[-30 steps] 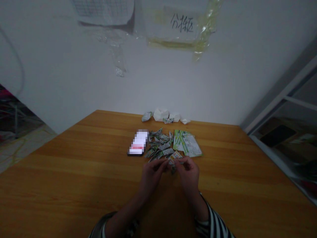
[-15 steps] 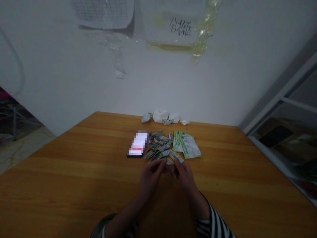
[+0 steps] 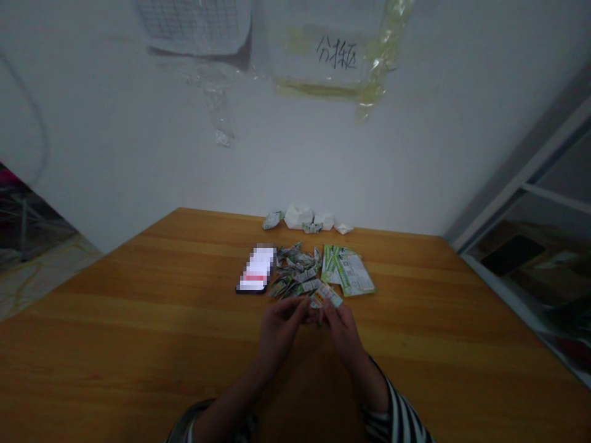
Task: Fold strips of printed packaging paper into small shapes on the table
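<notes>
Between my two hands is a small printed piece of paper (image 3: 327, 296), pale with orange and green markings. My left hand (image 3: 280, 326) pinches its left edge between thumb and fingers. On the other side, my right hand (image 3: 340, 320) grips it with the thumb on top. Just beyond the hands lies a heap of folded green-and-white printed papers (image 3: 298, 269). Right of the heap, several flat green-and-white printed sheets (image 3: 353, 271) overlap one another. The fingers under the held paper are partly hidden.
A phone (image 3: 257, 268) with a lit, blurred screen lies left of the heap. Crumpled white tissues (image 3: 298, 217) and a crumpled packet (image 3: 272, 220) sit along the wooden table's (image 3: 138, 295) back edge. A shelf frame (image 3: 521, 191) stands at the right. Papers are taped to the wall.
My right hand has shifted very slightly to the left along the held paper. Both hands keep hold of it, and the other things have stayed in place.
</notes>
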